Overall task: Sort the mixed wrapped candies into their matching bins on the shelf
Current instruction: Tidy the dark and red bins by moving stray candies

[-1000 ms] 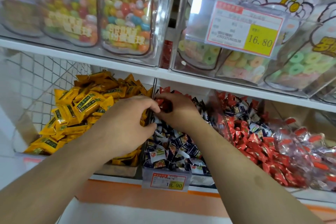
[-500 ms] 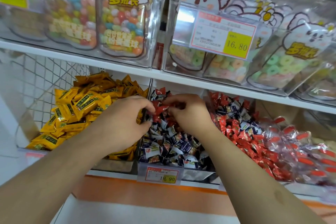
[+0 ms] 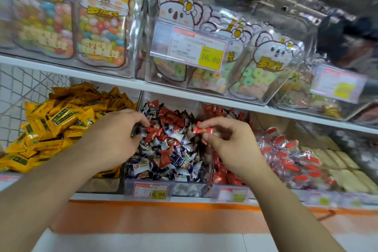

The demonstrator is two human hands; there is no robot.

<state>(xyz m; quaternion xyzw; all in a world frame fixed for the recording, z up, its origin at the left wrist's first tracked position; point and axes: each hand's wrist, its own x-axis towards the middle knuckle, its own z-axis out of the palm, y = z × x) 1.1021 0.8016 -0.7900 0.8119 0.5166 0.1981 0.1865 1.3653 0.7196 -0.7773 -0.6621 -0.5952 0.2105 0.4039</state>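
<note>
A white shelf (image 3: pixel 114 79) runs across the view, with clear tubs of bagged sweets above it and open bins below. On the upper level, bags of coloured balls (image 3: pixel 102 32) stand at the left and bags of ring gummies (image 3: pixel 253 71) at the right, behind a price tag (image 3: pixel 197 50) reading 16.80.

Below, from the left: a heap of yellow packs (image 3: pixel 55 129) beside a wire grid, then the middle bin (image 3: pixel 184 189) holding blue-and-white candies (image 3: pixel 180 159) mixed with red ones, then a bin of red candies (image 3: pixel 223 178), then clear wrappers with red centres (image 3: pixel 290 161), and pale bars (image 3: pixel 343 170) at the far right. A tag marked 18.90 (image 3: pixel 151 191) hangs on the front of the middle bin.

The left hand (image 3: pixel 114 135) rests at the left side of the middle bin, fingers curled down into the mixed pile; whether they hold a piece cannot be told.

The right hand (image 3: pixel 229 139) hovers above the border between the middle bin and the red bin. Its thumb and forefinger pinch a red candy (image 3: pixel 203 130), held level and clear of the pile, with the other fingers loosely curled beneath.
</note>
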